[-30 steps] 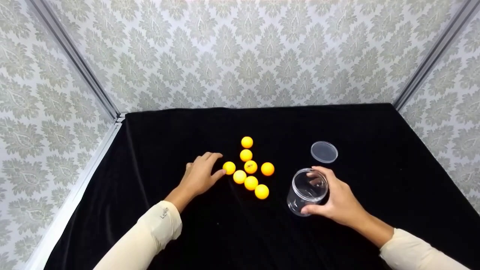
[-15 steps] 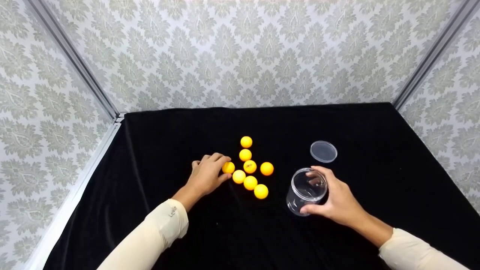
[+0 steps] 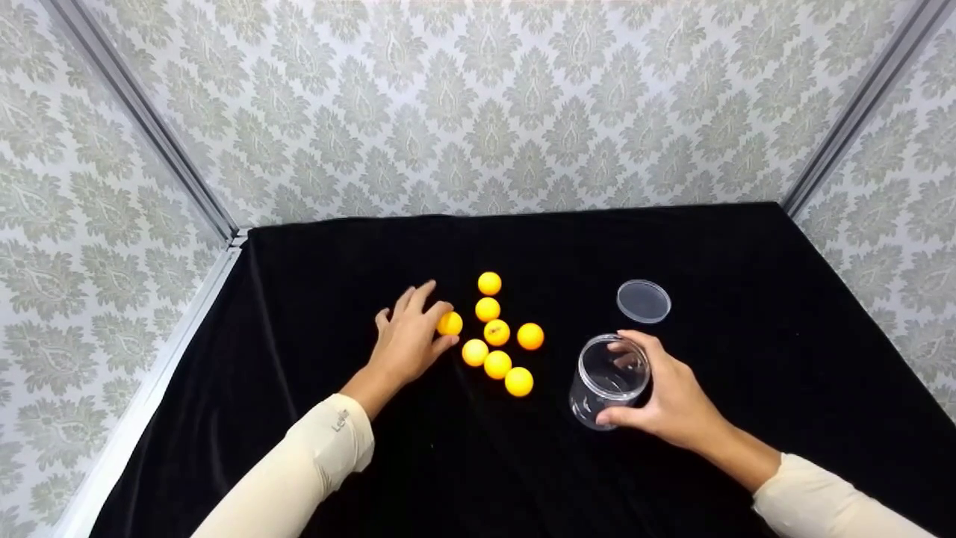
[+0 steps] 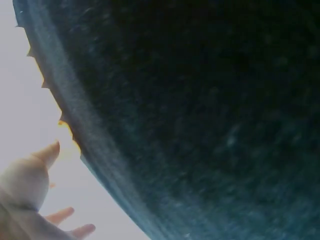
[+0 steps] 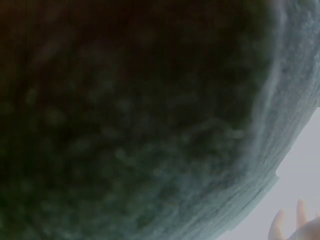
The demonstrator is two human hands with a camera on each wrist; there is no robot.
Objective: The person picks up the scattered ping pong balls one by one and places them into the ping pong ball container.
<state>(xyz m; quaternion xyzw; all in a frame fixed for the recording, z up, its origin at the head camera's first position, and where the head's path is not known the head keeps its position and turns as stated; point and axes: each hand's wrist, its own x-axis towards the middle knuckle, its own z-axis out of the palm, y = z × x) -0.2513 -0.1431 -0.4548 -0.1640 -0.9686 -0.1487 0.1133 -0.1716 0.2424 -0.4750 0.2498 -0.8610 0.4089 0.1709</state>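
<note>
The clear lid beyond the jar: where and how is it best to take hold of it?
Probably pinch the clear lid by its left and right edges, coming from above: it looks thin, round and flat on the black cloth, and the jar is close on its near side.

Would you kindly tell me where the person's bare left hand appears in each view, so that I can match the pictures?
Head: bare left hand, left of centre, thumb and forefinger on a round orange ball.
Left wrist: lower left corner, thumb uppermost.
Right wrist: not in it.
Shared landmark: that ball, clear in the head view; an orange patch beside the thumb tip in the left wrist view is probably it.
</note>
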